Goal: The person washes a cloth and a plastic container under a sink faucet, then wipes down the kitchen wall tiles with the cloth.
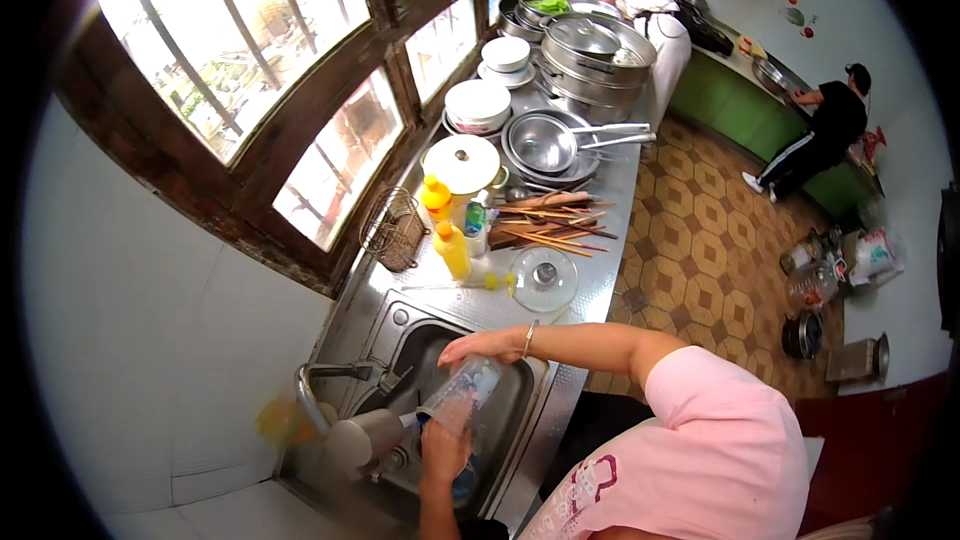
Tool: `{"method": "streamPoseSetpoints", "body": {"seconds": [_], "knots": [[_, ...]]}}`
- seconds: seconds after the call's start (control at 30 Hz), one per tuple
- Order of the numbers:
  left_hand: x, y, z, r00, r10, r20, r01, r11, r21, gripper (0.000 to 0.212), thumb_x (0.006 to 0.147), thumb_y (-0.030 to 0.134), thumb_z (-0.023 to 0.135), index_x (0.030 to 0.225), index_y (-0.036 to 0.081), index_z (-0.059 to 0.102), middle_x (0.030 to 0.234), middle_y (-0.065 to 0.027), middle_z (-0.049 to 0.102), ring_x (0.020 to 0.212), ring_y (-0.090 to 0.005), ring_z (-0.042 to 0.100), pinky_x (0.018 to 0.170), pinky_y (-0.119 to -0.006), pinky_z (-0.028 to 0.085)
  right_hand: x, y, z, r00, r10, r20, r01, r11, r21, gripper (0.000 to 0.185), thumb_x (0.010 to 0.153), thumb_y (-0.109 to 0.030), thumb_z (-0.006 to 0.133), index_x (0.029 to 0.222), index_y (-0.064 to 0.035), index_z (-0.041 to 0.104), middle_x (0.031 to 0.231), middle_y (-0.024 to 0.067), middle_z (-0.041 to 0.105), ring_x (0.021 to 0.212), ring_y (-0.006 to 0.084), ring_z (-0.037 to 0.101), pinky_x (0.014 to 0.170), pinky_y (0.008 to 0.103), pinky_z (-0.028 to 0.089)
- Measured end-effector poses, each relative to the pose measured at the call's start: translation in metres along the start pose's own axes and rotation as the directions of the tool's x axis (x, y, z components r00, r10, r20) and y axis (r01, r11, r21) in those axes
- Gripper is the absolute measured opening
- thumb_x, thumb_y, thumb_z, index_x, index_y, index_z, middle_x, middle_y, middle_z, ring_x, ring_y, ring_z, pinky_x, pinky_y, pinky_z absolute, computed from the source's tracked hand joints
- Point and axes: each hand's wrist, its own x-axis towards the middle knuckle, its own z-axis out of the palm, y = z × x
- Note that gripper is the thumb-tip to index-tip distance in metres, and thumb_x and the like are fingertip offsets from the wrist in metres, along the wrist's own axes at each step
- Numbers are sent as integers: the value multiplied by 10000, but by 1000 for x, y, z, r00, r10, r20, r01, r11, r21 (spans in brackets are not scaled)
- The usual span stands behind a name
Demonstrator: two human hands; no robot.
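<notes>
Over the stainless-steel sink [525, 420], my right hand [484, 345], with a silver bangle at the wrist, holds one end of a clear tumbler-like vessel [476, 382] with a printed pattern. The vessel lies tilted. At its other end is my left hand [444, 450], its fingers partly seen through the clear wall; a dark blue bit shows there. Below my left hand a blue item [465, 481] lies in the basin, partly hidden. A metal cylindrical vessel [364, 437] stands on its side beside the curved faucet [306, 390].
A glass lid [544, 279], yellow bottles [451, 249], a wire basket [393, 229] and chopsticks [555, 221] lie beyond the sink. Pans [541, 142], bowls [478, 105] and a steamer [596, 67] line the counter. Two people [660, 0] [829, 116] stand farther off.
</notes>
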Motion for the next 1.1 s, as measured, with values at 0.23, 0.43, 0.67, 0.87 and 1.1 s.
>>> {"method": "streamPoseSetpoints", "body": {"seconds": [0.23, 0.43, 0.67, 0.87, 1.1], "knots": [[-6, -19, 9, 992, -10, 124, -24, 964, 265, 586, 700, 18, 619, 1268, 91, 497, 1163, -146, 576, 1063, -366, 530, 882, -442, 434, -16, 11, 17, 965, 259, -28, -230, 896, 379, 438, 809, -476, 629, 1070, -138, 536, 1117, 55, 538, 1008, 241, 559, 776, 502, 534], [-10, -3, -4, 982, 83, 169, -115, 976, 187, 713, 685, 250, 702, 1308, 37, 429, 1304, -185, 463, 1181, -367, 446, 981, -452, 362, -19, -19, 51, 996, -64, -68, 53, 985, -162, 375, 795, -312, 675, 1068, -137, 486, 1042, 41, 515, 989, 192, 527, 670, 441, 571], [-23, -20, -4, 905, -150, 398, 246, 948, -202, 876, 732, 394, 705, 1384, -15, 285, 1405, -221, 321, 1307, -363, 306, 1059, -410, 264, 5, 6, 46, 926, -362, -110, 316, 900, -302, 211, 821, -247, 651, 927, -74, 593, 934, 13, 556, 916, 90, 505, 825, 248, 410], [-23, -29, -4, 968, -141, 209, 238, 240, -941, 1001, 750, 467, 686, 1432, -47, 164, 1460, -136, 259, 1339, -259, 275, 1076, -368, 253, 8, 2, 59, 871, -474, -130, 437, 868, -236, 174, 815, -192, 656, 916, -63, 599, 904, 13, 584, 889, 96, 526, 794, 258, 433], [-22, -36, 10, 945, -258, 201, 0, -614, -789, 664, 941, 348, 437, 1420, -38, 190, 1422, -166, 332, 1292, -296, 361, 1060, -410, 301, 14, -8, 37, 813, -566, -136, 526, 815, -243, 142, 804, -151, 655, 892, -45, 619, 909, -3, 590, 857, 80, 537, 767, 232, 439]]}}
